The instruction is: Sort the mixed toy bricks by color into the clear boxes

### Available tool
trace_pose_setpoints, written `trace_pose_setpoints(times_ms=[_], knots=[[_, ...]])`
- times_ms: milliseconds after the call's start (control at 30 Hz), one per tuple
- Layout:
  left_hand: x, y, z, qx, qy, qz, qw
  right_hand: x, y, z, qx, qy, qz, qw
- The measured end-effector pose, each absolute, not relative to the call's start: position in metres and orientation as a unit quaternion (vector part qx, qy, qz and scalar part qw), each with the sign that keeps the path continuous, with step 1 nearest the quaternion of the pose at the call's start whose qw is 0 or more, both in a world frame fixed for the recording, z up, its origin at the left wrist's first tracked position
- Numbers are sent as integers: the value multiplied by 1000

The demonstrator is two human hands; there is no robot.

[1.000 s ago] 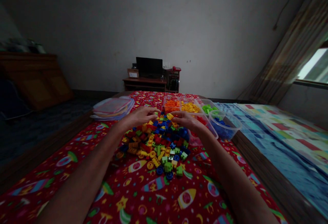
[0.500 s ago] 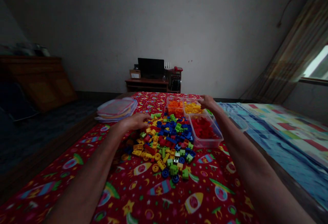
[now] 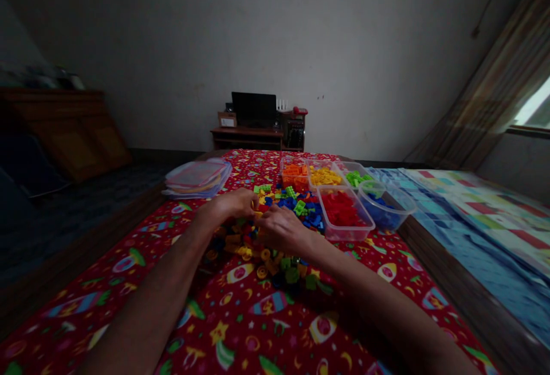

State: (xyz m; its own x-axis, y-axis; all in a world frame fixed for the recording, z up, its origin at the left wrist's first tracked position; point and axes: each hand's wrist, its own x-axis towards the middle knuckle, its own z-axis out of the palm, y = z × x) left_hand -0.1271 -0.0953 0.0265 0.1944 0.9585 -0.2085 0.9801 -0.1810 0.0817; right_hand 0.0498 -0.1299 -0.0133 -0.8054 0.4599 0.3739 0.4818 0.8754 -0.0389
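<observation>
A mixed heap of plastic building blocks [image 3: 247, 251] in yellow, blue, green and red lies on the red cloth. Over this heap my two hands meet, fingertips close together. My left hand [image 3: 238, 203] is closed, and a bit of a yellow building block [image 3: 258, 213] shows at its fingertips. My right hand [image 3: 281, 228] is bent inward with curled fingers against the same spot; what its fingers grip is hidden. Beside the heap stand clear tubs of sorted blocks: orange [image 3: 294, 177], yellow [image 3: 325, 176], red [image 3: 342, 209], green [image 3: 357, 178] and blue [image 3: 383, 203].
Stacked plastic lids [image 3: 197, 179] lie at the left edge of the patterned red cloth [image 3: 266, 329]. A bed with a blue checked sheet [image 3: 455, 232] adjoins on the right. Farther off, a desk holds a monitor [image 3: 254, 110], and a wooden cabinet [image 3: 64, 134] stands left.
My right hand has come from the yellow and green tubs back left to the heap, beside my left hand. The green and blue tubs now show clearly. My left hand has shifted slightly right.
</observation>
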Motion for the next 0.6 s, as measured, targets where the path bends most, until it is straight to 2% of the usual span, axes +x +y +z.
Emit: trace_pose_setpoints(times_ms=[133, 233, 400, 500, 600], knots=[[-131, -95, 27, 778, 620, -54, 86, 47, -131, -36, -258, -946, -78, 179], [-135, -96, 30, 805, 581, -38, 115, 58, -125, -43, -245, -942, -69, 219], [-125, -99, 28, 814, 567, -32, 121, 74, -116, -30, -236, -946, 2, 223], [-113, -100, 24, 811, 578, -37, 82, 77, -112, -14, -278, -931, 47, 233], [-109, -100, 24, 817, 569, -25, 91, 81, -109, -2, -332, -907, 73, 250]])
